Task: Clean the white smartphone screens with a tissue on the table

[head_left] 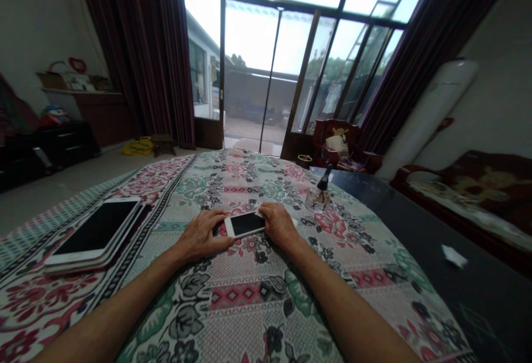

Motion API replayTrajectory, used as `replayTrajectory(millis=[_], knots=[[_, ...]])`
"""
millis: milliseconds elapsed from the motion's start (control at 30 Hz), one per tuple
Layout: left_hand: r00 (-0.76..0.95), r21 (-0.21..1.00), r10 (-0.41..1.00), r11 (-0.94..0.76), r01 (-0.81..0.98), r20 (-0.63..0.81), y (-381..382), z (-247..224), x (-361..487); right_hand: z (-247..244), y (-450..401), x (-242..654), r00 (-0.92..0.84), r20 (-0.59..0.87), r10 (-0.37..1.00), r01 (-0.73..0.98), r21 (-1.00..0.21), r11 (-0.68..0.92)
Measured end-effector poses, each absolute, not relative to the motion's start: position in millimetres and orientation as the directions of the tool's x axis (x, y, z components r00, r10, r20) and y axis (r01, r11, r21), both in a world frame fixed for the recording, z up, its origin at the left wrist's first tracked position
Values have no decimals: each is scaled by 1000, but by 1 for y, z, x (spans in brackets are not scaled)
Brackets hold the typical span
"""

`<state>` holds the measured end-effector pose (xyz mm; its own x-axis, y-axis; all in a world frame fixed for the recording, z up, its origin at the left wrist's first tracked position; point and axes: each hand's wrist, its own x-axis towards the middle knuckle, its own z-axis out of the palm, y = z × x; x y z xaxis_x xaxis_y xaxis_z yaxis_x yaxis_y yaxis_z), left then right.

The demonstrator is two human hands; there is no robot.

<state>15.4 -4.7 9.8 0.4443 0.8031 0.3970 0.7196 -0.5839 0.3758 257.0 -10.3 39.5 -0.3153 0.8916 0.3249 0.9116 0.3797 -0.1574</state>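
Observation:
A white smartphone (248, 224) with a dark screen lies face up, its long side across the table. My left hand (203, 234) grips its left end, thumb at the near edge and fingers at the far edge. At the right end, my right hand (279, 223) is closed over the phone's corner. A bit of white, thin cloth (259, 213) shows at its fingertips; most of it is hidden by the hand. Farther left lies a stack of larger devices, with a white tablet (97, 230) on top.
A patterned cloth (236, 296) covers the round table. Beyond my right hand stands a small clear glass container (317, 200) with a black-handled brush (325, 179). A white scrap (454, 256) lies on the dark surface (469, 291) at right. Wooden chairs stand behind.

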Motion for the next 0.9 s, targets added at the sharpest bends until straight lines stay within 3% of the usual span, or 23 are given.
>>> replayTrajectory(millis=[133,433,600,900], knots=[[439,358,798,-585,727,412,-6,9,17,40,-21,247,-299,335,893,923,-137,360],[507,299,737,-657,692,446,-9,10,19,39,-51,211,-440,363,822,814,-224,535],[504,322,751,-647,691,426,-10,15,19,40,-38,226,-348,354,868,852,-268,450],[492,322,767,-627,709,411,-8,12,18,44,-8,264,-248,336,908,912,-235,336]])
